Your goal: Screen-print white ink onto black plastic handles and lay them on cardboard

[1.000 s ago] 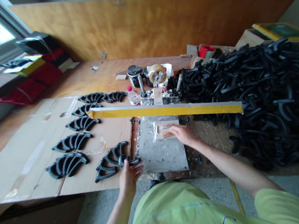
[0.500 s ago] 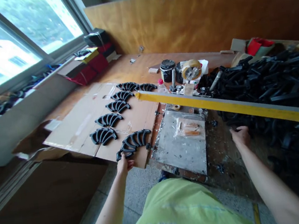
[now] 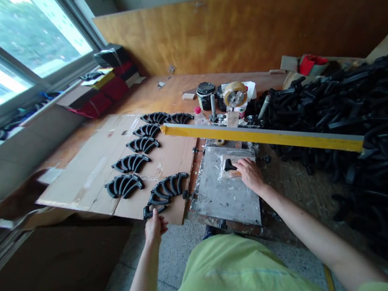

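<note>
My right hand [image 3: 251, 175] is closed on a black plastic piece [image 3: 230, 165], whose blunt end sticks out left of the fingers. It is over the small pale pad [image 3: 225, 174] on the grey metal plate [image 3: 223, 203], and covers much of that pad. My left hand [image 3: 155, 226] is at the cardboard's front edge, thumb apart from the curled fingers. Its thumb tip overlaps the nearest black curved piece [image 3: 149, 211], at the end of a fanned row [image 3: 169, 187]; whether they touch is unclear. Several more fans of such pieces [image 3: 124, 186] lie on the cardboard sheet [image 3: 87, 178].
A yellow-edged bar [image 3: 264, 137] crosses above the plate's far side. To the right is a large heap of black pieces [image 3: 345, 97]. Behind stand a black-lidded jar [image 3: 206, 95], a tape roll [image 3: 235, 94] and a red-capped bottle [image 3: 198, 115].
My right hand has moved left from beside the heap to the plate, and a black piece now shows in it. My left hand has drawn back slightly from the row's end piece.
</note>
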`<move>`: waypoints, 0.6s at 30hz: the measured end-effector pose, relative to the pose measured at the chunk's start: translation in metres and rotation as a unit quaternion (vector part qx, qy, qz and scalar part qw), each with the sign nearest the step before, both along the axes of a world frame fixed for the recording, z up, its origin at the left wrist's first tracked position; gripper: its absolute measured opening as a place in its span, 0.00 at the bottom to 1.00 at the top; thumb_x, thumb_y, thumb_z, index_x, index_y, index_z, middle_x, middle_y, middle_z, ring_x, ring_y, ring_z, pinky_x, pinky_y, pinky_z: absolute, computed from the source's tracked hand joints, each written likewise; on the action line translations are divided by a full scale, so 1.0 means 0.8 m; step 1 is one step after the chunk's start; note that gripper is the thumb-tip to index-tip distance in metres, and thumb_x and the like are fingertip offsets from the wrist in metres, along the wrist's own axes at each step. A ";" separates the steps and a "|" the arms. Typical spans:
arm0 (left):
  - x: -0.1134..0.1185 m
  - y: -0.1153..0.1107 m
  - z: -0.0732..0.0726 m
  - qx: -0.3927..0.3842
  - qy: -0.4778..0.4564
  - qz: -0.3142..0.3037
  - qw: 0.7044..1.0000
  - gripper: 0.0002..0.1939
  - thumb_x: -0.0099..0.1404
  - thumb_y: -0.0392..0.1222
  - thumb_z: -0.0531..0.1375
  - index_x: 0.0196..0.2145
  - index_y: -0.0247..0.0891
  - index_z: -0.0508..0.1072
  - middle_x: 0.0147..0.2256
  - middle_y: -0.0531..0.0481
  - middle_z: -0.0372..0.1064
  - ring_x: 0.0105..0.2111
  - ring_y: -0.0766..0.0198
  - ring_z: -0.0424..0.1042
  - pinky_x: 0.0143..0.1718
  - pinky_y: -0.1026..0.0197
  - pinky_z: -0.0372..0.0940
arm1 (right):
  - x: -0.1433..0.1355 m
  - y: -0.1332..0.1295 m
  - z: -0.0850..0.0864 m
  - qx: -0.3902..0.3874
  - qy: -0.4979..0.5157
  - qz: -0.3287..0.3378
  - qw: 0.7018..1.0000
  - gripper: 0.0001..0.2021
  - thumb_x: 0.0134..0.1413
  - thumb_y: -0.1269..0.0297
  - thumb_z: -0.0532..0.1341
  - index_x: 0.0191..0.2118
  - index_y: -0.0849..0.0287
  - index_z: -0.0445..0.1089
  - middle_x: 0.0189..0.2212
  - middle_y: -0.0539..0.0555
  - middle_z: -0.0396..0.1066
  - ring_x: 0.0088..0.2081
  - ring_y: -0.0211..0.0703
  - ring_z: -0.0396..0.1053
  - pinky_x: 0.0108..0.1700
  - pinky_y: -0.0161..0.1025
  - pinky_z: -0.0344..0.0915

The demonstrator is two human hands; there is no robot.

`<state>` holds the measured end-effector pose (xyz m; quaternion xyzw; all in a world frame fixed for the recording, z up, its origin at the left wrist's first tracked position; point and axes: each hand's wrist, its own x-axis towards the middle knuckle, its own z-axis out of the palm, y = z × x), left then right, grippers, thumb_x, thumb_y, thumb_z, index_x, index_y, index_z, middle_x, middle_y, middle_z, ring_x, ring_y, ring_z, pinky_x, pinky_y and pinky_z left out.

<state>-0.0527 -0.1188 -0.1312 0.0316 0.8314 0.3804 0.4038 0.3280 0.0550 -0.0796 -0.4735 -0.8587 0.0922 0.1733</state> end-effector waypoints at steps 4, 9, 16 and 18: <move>0.030 0.046 0.047 0.112 0.024 -0.075 0.991 0.22 0.59 0.60 0.55 0.25 0.36 0.66 0.14 0.54 0.64 0.13 0.69 0.61 0.17 0.66 0.61 | -0.001 -0.014 -0.005 0.014 -0.041 -0.027 0.999 0.22 0.60 0.75 0.49 0.57 0.57 0.67 0.47 0.60 0.68 0.49 0.50 0.61 0.51 0.46 0.57; 0.108 0.160 0.175 0.381 -0.006 -0.191 0.904 0.29 0.60 0.64 0.55 0.45 0.35 0.70 0.18 0.56 0.66 0.14 0.71 0.61 0.17 0.70 0.57 | 0.015 -0.010 -0.008 0.037 0.004 -0.019 0.999 0.22 0.60 0.71 0.50 0.59 0.59 0.65 0.56 0.60 0.64 0.56 0.53 0.58 0.57 0.50 0.56; 0.168 0.203 0.284 0.457 -0.082 -0.261 0.846 0.32 0.62 0.66 0.50 0.40 0.32 0.74 0.20 0.52 0.67 0.17 0.70 0.62 0.19 0.68 0.58 | 0.116 0.061 0.027 0.015 0.220 -0.239 0.946 0.18 0.57 0.64 0.52 0.48 0.61 0.72 0.43 0.61 0.73 0.44 0.52 0.70 0.50 0.53 0.66; 0.159 0.179 0.268 0.422 -0.071 -0.277 0.860 0.31 0.60 0.66 0.53 0.39 0.33 0.76 0.22 0.51 0.69 0.19 0.69 0.64 0.20 0.67 0.59 | 0.125 0.078 0.048 0.012 0.265 -0.254 0.930 0.18 0.56 0.62 0.53 0.48 0.61 0.72 0.40 0.60 0.74 0.40 0.49 0.71 0.47 0.50 0.68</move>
